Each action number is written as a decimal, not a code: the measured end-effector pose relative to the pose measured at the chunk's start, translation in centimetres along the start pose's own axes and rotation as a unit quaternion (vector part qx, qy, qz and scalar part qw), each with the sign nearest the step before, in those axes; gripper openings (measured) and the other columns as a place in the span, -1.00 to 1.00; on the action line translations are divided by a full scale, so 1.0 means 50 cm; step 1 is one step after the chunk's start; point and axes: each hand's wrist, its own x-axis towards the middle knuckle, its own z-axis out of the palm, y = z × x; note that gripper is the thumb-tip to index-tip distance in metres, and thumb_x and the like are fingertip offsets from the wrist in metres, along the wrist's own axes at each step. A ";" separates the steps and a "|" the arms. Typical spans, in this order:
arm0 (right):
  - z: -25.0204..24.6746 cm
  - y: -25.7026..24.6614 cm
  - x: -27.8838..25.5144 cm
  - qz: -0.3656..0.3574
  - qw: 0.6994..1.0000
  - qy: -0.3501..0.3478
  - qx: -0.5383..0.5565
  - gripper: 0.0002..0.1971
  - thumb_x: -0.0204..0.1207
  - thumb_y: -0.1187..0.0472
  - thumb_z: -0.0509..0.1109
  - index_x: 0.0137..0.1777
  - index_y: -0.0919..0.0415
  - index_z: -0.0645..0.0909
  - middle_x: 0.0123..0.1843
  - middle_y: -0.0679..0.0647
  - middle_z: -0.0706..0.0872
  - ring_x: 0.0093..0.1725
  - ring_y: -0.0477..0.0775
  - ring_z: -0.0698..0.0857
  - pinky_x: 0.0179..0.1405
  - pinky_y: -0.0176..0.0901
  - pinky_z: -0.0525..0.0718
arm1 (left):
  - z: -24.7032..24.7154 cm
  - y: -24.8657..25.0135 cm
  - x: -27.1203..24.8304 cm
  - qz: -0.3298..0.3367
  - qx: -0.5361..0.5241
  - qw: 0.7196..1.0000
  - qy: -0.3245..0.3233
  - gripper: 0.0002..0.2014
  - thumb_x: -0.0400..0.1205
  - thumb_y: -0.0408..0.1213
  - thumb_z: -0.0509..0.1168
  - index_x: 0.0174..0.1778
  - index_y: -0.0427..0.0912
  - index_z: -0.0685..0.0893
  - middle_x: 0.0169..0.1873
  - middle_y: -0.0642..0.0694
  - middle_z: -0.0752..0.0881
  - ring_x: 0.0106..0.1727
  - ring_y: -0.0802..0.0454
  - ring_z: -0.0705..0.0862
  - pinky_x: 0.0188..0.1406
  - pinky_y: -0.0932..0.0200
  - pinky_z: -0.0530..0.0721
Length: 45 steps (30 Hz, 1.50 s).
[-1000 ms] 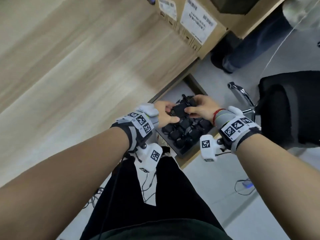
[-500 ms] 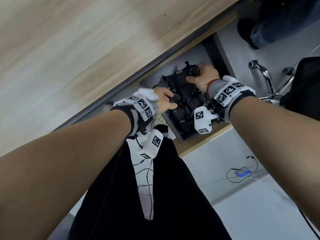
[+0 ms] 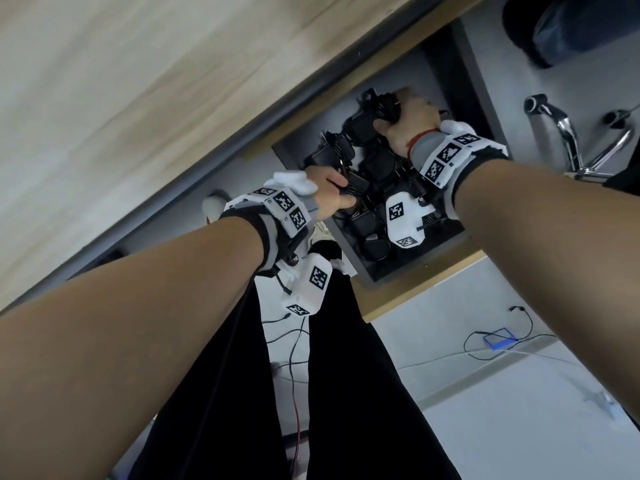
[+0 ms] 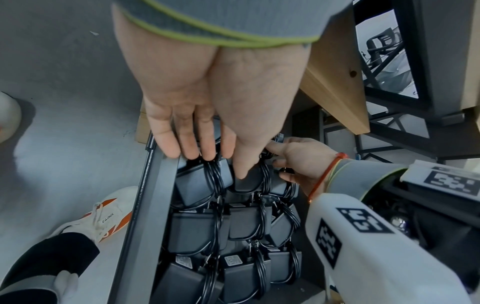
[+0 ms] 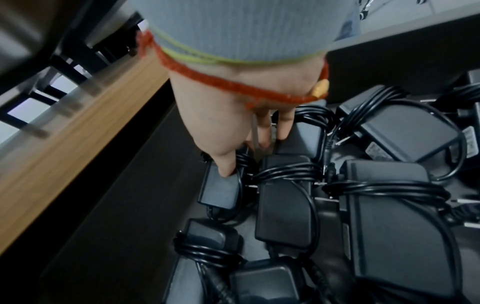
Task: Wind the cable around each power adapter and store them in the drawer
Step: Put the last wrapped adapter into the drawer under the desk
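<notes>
While both arms are reaching down from the wooden surface (image 3: pixel 138 98) into the open drawer (image 3: pixel 446 237), the left hand (image 4: pixel 207 98) is lying flat with its fingers (image 4: pixel 187 142) straight and close together, their tips resting on the power adapters (image 4: pixel 197 185) at the far end of the drawer and on the drawer's grey side wall (image 4: pixel 145 205). It is gripping nothing. The right hand (image 5: pixel 228 123) is working at the far corner, its thumb pressing on the end of a small black adapter (image 5: pixel 221 191) while the other fingers (image 5: pixel 284 125) are curling down beside the neighbouring one; whether they are actually closing around that adapter is hard to tell, since they are partly hidden among the cables. In the head view this hand (image 3: pixel 412 123) is sitting over the rearmost adapters, well apart from the left hand (image 3: pixel 329 195), which is nearer the person.

Black adapters are filling the drawer in rough rows, each with its black cable (image 5: pixel 384 191) wound several turns around its body. One of them (image 5: pixel 283 201) is lying just beside the right thumb, touching its neighbours. A red string bracelet (image 5: pixel 233 86) is circling the right wrist, and a white shoe with orange marks (image 4: pixel 103 218) is standing on the grey floor beside the drawer.
</notes>
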 end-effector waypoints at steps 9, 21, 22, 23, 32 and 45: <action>0.007 0.019 -0.021 -0.003 1.000 0.012 0.028 -0.38 0.51 -0.06 0.44 0.52 0.13 0.38 0.48 0.21 0.47 0.49 0.29 0.44 0.48 0.11 0.47 | 0.009 0.005 0.000 -0.008 -0.003 1.000 0.010 -0.64 0.55 -0.14 0.51 0.25 -0.07 0.67 0.07 0.02 0.70 0.02 0.08 0.68 -0.07 0.27 0.60; -0.039 0.157 -0.276 0.281 0.958 0.040 -0.048 -0.29 0.39 -0.09 0.53 0.44 0.16 0.35 0.54 0.24 0.24 0.49 0.37 0.32 0.43 0.16 0.39 | 0.027 0.084 -0.085 0.033 0.015 0.999 -0.010 -0.62 0.56 -0.17 0.51 0.27 -0.17 0.69 0.03 -0.09 0.70 0.00 -0.02 0.68 0.06 0.19 0.64; -0.042 0.167 -0.295 0.309 0.950 0.029 -0.046 -0.28 0.38 -0.10 0.54 0.44 0.15 0.32 0.57 0.24 0.18 0.50 0.37 0.30 0.44 0.16 0.40 | 0.030 0.094 -0.090 0.036 0.020 0.999 -0.020 -0.62 0.57 -0.16 0.50 0.28 -0.17 0.68 0.03 -0.08 0.69 -0.01 -0.01 0.67 0.00 0.22 0.63; -0.034 0.179 -0.302 0.330 0.943 0.006 -0.034 -0.26 0.38 -0.10 0.53 0.45 0.14 0.28 0.59 0.26 0.13 0.50 0.37 0.31 0.44 0.14 0.42 | 0.031 0.099 -0.092 0.037 0.020 0.999 -0.026 -0.63 0.58 -0.16 0.49 0.28 -0.17 0.67 0.03 -0.07 0.68 -0.03 0.00 0.65 -0.08 0.27 0.60; 0.004 0.183 -0.326 0.377 0.917 -0.057 0.121 -0.29 0.27 -0.08 0.54 0.12 0.09 0.06 0.24 0.29 0.47 0.03 0.33 0.54 0.06 0.15 0.68 | 0.044 0.109 -0.110 0.052 0.033 0.997 -0.035 -0.69 0.58 -0.20 0.49 0.21 -0.15 0.69 -0.03 0.02 0.65 -0.05 0.06 0.63 -0.07 0.27 0.55; -0.054 0.052 -0.267 0.175 0.938 0.025 0.297 -0.18 0.46 0.22 0.50 0.55 0.20 0.02 0.19 0.19 0.61 0.04 0.18 0.66 -0.12 -0.22 0.54 | 0.040 0.068 -0.104 0.044 0.030 0.996 -0.071 -0.90 0.57 -0.24 0.50 -0.03 -0.10 0.77 -0.03 -0.09 0.80 -0.07 0.02 0.72 0.15 0.11 0.71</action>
